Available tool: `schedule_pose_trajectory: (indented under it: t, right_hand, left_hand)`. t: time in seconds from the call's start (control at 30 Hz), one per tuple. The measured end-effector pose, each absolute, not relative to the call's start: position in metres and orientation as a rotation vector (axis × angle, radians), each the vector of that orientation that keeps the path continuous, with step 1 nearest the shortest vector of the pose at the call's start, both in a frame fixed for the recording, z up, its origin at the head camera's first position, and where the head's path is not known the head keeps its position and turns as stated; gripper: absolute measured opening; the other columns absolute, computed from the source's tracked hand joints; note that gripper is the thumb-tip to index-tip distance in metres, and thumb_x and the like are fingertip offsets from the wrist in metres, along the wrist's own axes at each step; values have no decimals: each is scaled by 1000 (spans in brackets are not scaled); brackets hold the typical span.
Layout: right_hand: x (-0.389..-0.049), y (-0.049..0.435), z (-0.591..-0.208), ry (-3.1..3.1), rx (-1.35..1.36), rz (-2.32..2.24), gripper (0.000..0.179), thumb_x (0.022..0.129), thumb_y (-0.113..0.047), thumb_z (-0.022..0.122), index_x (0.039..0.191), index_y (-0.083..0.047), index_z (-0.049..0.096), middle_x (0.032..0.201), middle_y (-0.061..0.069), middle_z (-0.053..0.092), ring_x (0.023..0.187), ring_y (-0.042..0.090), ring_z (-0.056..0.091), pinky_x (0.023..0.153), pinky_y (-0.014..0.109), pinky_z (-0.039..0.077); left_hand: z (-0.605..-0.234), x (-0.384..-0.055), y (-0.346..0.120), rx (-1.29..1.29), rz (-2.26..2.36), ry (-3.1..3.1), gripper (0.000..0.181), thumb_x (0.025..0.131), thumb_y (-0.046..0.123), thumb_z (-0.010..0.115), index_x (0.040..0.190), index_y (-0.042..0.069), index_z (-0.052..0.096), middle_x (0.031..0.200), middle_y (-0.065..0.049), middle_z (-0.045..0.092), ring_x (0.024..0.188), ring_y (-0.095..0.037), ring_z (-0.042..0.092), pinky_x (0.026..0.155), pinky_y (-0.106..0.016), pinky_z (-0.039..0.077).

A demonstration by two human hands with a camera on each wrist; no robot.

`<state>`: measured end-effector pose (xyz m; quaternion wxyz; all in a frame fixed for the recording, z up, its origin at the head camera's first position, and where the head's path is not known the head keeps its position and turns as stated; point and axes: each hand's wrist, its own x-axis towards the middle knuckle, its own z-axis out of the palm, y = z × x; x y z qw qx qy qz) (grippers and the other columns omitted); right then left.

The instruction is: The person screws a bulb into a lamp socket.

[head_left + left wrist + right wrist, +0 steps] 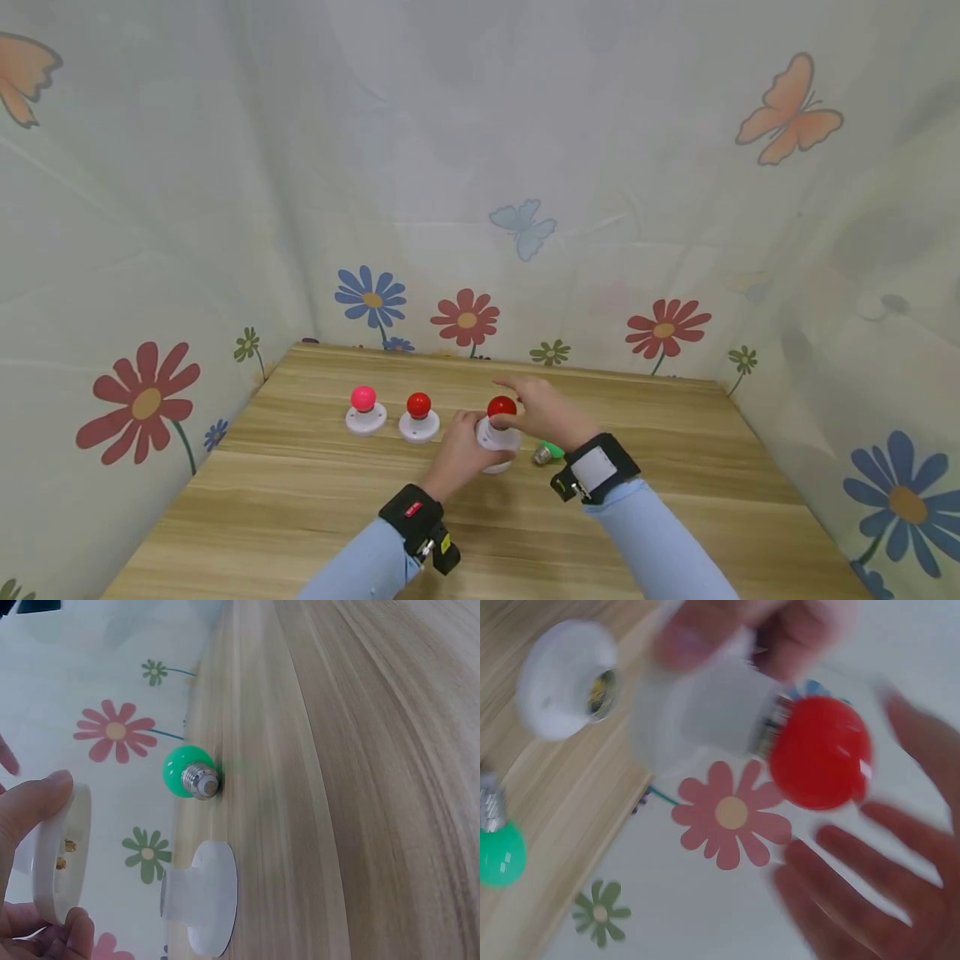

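Observation:
My left hand grips a white lamp socket by its round base, raised over the table. A red light bulb sits in that socket, some of its metal thread showing. Around the bulb my right hand is spread, its fingers extended and blurred in the right wrist view. The left wrist view shows the hollow underside of the held socket, with brass-coloured contacts. Below it a second white socket stands on the table, with no bulb in it. Beside that lies a green bulb, metal thread exposed.
Further left on the wooden table stand two more white sockets, one with a pink bulb, the other with a red bulb. A flower-printed curtain borders the table at the back and sides.

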<state>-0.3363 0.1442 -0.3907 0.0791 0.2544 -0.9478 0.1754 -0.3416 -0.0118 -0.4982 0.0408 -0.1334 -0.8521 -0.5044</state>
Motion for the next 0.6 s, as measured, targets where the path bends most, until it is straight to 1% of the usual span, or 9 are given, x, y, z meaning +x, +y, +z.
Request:
schedule_pose_trajectory:
  t: [0.07,0.13,0.17,0.2,0.27,0.4,0.47,0.53,0.6]
  right_hand:
    - [-334,138,-393,-2756,615,401,51,85,-43,72,119,-6,63,92,10,71,71,21,66,61,31,58]
    - [-333,132,-396,-2705,474,256,55,84,-53,68,108,-4,65,70,7,64,54,18,58,46,26,50]
    - [-333,129,-398,-2701,428,208,57,83,-56,67,105,-4,65,63,5,59,47,17,53,42,24,44]
    - [-334,127,-399,-2709,393,163,59,83,-58,67,105,-4,65,60,4,55,45,16,48,40,23,40]
    - [-334,124,-401,-2724,350,102,61,81,-59,68,106,-3,65,58,3,51,43,15,45,39,22,36]
    - [-335,121,-404,-2734,323,92,63,80,-57,70,110,-3,65,56,5,49,43,17,45,38,23,35]
    - [-334,122,-404,-2733,329,100,62,80,-57,70,110,-3,65,55,5,48,42,17,45,38,23,33]
    - [-334,123,-404,-2742,346,125,61,80,-56,71,110,-3,65,56,4,49,43,16,46,38,22,34]
    - [-334,125,-402,-2765,387,179,55,81,-52,72,106,-3,65,60,5,54,46,16,48,40,23,39]
  left_hand:
    - [-498,-341,-12,-400,-1545,-2626,76,71,42,85,131,8,53,122,-9,54,108,-27,56,96,-51,50]
    - [-498,-342,-12,-409,-1540,-2632,74,71,41,85,131,10,54,123,-8,55,109,-27,56,97,-51,49]
    - [-497,-342,-11,-412,-1536,-2635,72,72,40,85,131,11,55,122,-8,55,109,-26,55,97,-51,50]
    - [-497,-342,-11,-417,-1531,-2634,71,72,40,85,130,12,55,122,-7,55,108,-26,55,96,-50,50]
    - [-496,-342,-11,-428,-1523,-2630,70,72,39,85,129,13,56,120,-7,56,107,-26,56,95,-49,51]
    - [-496,-342,-10,-428,-1524,-2629,69,71,40,85,128,14,56,119,-7,56,106,-26,56,94,-48,52]
    - [-496,-342,-10,-429,-1531,-2629,69,72,40,85,128,13,56,120,-7,56,106,-26,57,94,-48,52]
    - [-496,-342,-10,-431,-1532,-2630,69,72,40,85,128,13,56,120,-8,55,106,-26,57,94,-48,52]
    - [-498,-342,-10,-432,-1523,-2632,71,72,40,85,130,12,56,121,-8,55,107,-26,56,95,-48,52]
